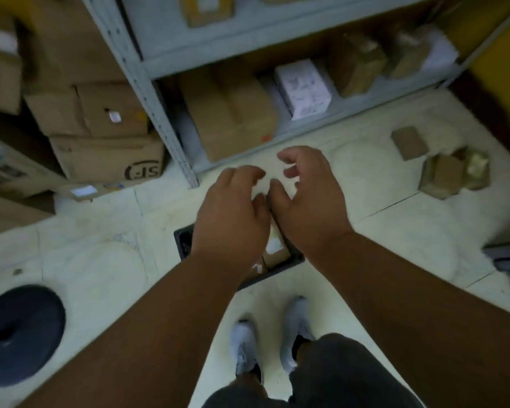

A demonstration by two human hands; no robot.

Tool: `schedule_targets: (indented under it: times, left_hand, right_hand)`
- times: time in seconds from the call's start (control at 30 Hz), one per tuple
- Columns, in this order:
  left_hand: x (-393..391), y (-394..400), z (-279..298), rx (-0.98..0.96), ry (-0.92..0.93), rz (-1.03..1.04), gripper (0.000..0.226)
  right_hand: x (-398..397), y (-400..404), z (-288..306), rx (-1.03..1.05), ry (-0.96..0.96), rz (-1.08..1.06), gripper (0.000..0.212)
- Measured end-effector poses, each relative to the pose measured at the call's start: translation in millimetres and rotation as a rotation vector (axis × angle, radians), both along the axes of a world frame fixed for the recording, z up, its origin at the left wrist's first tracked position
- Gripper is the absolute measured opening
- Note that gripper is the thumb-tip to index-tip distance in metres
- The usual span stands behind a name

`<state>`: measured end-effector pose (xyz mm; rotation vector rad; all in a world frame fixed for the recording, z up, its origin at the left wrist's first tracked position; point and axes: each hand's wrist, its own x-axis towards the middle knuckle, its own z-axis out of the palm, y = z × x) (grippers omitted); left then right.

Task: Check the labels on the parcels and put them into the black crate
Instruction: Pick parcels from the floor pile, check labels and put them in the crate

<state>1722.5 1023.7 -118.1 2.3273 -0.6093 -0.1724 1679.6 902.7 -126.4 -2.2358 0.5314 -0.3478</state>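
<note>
Hovering empty, fingers loosely curled: both hands | black crate (186, 241) | pale tiled floor (395, 248) | grey shelving (147, 81)

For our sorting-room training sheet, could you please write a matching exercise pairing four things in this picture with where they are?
Things:
1. black crate
2. white parcel
3. loose brown parcels
4. dark round object

Places:
A. on the floor at far left
B. on the bottom shelf
C. on the floor under both hands
D. on the floor at right, near the shelf

Pairs: 1-C, 2-B, 3-D, 4-A
</note>
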Motion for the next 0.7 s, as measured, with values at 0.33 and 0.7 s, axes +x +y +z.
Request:
schedule_targets:
  times: [0.33,0.7]
  left_hand:
    - [-63.6,-157.1,133.6,-0.107,-0.094,-0.236,0.030]
    - [-144.8,-411.2,141.7,-0.244,-0.002,-0.364,0.022]
  right_hand:
    - [-112.0,-153.8,128.7,-0.034,-0.158,-0.330,0.043]
    - [-250.7,-386.1,168.9,-0.056,-0.068,-0.598,0.059]
